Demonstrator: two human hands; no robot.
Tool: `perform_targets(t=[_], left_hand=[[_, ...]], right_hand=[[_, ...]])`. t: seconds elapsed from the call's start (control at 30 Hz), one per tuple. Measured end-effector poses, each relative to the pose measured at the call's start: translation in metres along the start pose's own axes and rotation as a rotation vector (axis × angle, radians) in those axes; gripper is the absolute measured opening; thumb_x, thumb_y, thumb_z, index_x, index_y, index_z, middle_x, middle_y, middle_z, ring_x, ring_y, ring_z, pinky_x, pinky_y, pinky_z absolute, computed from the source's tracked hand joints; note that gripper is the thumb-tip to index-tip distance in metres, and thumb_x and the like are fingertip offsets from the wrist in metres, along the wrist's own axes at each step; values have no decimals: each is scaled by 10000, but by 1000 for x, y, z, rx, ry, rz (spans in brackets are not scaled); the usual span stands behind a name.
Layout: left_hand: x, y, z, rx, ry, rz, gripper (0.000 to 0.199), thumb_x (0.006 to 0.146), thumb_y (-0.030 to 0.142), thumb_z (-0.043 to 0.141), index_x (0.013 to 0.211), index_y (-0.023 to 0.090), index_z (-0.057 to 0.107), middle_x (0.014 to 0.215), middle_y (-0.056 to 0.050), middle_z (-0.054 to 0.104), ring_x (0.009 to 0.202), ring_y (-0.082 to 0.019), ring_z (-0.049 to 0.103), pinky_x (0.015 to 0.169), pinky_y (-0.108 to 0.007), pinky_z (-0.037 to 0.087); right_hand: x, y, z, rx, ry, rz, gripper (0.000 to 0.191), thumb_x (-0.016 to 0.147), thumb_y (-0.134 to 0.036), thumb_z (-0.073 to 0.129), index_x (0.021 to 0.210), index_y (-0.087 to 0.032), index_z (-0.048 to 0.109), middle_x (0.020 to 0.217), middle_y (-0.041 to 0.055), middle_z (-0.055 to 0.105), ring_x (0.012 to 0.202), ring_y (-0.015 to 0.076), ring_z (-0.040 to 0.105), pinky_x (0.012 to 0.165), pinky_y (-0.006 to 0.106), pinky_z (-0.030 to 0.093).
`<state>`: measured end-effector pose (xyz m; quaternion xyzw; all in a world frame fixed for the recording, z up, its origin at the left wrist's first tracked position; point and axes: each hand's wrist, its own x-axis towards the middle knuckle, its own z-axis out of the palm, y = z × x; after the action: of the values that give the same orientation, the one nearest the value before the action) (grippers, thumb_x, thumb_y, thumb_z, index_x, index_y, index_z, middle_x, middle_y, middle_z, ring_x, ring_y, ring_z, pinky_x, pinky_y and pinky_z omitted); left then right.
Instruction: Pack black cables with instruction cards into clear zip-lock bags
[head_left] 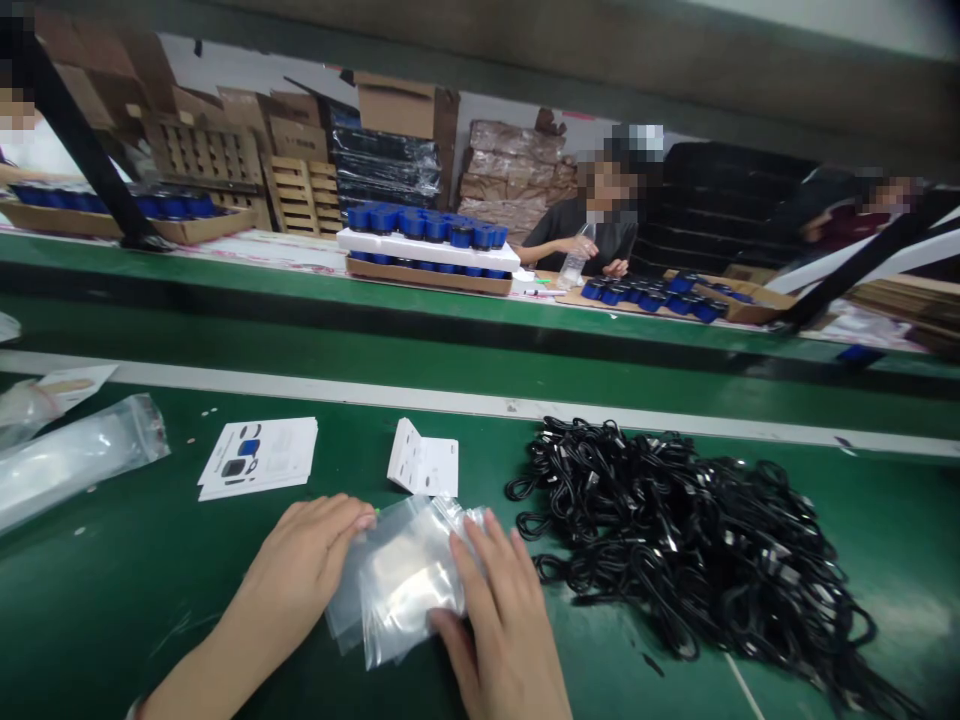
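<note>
A small stack of clear zip-lock bags [412,585] lies fanned out on the green tabletop in front of me. My left hand [300,560] is closed at the stack's left edge, its fingertips pressed together by the upper corner. On the other side, my right hand [506,610] grips the right edge, with fingers over the top and the thumb at the near side. A folded leaflet [426,462] stands just beyond the bags. To its left are several printed instruction sheets [259,458] in a pile.
A large heap of coiled black cables [690,540] spreads on the right. Plastic packaging [82,455] lies at the left. Across the raised shelf, blue round parts [427,225] sit in trays, and a person [581,235] holds a clear bottle.
</note>
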<state>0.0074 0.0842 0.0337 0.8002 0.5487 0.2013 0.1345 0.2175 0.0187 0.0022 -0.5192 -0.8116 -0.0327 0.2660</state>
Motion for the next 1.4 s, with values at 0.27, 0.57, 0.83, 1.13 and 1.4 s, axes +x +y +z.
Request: perform_targets(t=[0.27,0.57,0.83,1.13,1.4], left_hand=[[-1,-4,-6,110,148,-27,340,879,240,319,831,207,654,770,-28,668,674,-190,649,583,-257,461],[-29,12,-33,-180,-27,-94,361,931,405,319,752,262,598,663,44,609,559,-117,587,544,-179,431],[-52,16,-17,-79,114,-49,174,863,397,515,893,268,627,887,10,659,823,-167,647,726,-213,479],[-66,48,1,-438,-123,-204,215,889,384,474,796,241,605,696,44,675,646,-111,677,593,-140,506],[-63,44,2,-357,-109,-299,306,888,325,419,634,211,544,552,32,602,518,-130,613,498,-180,465]], right_hand=[[0,-7,15,119,27,-37,408,892,-252,551,1278,-125,510,1190,123,664,1091,313,623,1043,536,392],[12,-16,-23,874,-53,511,482,820,-194,611,1280,-288,501,1058,31,710,981,230,659,865,379,505],[19,-28,-29,1054,-177,726,271,717,-21,613,864,-218,498,665,-59,651,690,154,612,694,267,410],[13,-40,-9,1055,-181,716,268,742,-97,638,896,-236,468,693,-61,633,676,150,585,661,251,408],[1,-50,4,697,4,326,360,791,-33,560,1094,-228,555,800,6,636,739,180,606,697,277,480]])
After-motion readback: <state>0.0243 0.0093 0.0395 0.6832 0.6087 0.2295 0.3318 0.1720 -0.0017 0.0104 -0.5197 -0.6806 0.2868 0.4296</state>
